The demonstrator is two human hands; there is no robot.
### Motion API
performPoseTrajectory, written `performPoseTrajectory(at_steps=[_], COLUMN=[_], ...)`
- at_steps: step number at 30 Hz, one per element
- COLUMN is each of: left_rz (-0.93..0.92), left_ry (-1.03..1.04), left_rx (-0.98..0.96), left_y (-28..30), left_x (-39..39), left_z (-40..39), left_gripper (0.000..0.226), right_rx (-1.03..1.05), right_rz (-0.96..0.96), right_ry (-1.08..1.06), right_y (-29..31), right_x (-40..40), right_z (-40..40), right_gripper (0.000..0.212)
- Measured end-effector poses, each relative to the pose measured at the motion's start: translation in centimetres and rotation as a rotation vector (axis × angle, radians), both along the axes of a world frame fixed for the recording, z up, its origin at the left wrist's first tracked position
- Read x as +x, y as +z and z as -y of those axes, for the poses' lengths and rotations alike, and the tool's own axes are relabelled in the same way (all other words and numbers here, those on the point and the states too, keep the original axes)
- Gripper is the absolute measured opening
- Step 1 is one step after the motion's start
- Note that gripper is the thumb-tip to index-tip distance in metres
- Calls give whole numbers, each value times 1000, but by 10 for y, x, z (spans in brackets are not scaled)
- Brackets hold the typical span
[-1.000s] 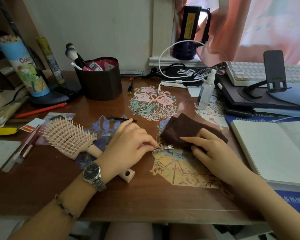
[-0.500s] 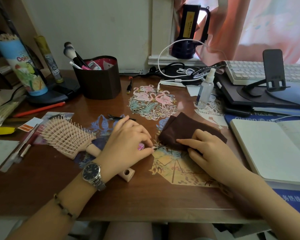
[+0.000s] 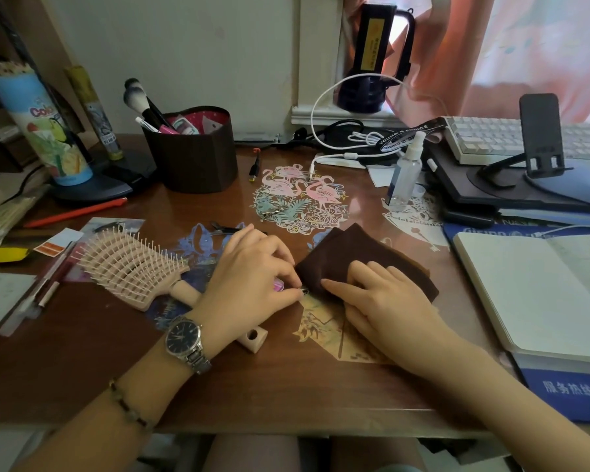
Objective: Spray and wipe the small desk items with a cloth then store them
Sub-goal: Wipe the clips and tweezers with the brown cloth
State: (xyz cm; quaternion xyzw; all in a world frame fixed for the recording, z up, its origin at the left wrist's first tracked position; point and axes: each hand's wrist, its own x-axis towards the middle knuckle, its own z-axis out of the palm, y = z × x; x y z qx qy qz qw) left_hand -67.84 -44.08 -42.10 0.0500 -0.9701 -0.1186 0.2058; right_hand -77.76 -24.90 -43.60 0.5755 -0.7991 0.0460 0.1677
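My left hand (image 3: 249, 277) pinches a small metal tool (image 3: 303, 291) with a pink part. Only its tip and a pink sliver show between my fingers. The tip touches the near edge of a folded brown cloth (image 3: 348, 253) lying on the wooden desk (image 3: 286, 379). My right hand (image 3: 382, 301) lies on the cloth and presses its front fold around the tool's end. A clear spray bottle (image 3: 404, 175) stands upright behind the cloth, to the right. A brown holder (image 3: 191, 158) with brushes stands at the back left.
A pink hairbrush (image 3: 126, 264) lies just left of my left hand, with a small black clip (image 3: 225, 229) behind my knuckles. An open notebook (image 3: 542, 287) fills the right side. A keyboard (image 3: 484, 137), phone stand (image 3: 539, 137) and cables sit at the back right. An orange pen (image 3: 75, 212) lies at left.
The silver end of the tool, exposed between my hands a second ago, is now almost wholly covered by cloth and fingers. My right hand has closed in on it.
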Motion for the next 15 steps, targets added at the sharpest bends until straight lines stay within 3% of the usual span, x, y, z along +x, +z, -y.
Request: performPoseTrajectory(at_steps=[9,15], left_rz=[28,45], left_ry=[36,47], left_rx=[-3,-9], left_y=[-1,0], left_x=[-1,0], left_z=[1,1], left_gripper=[8,10], right_rx=[35,23], right_rz=[-134,-77], right_ry=[-1,3], right_y=[-1,4], right_x=[0,-12], right_z=[-1,-7], right_gripper=[48,47])
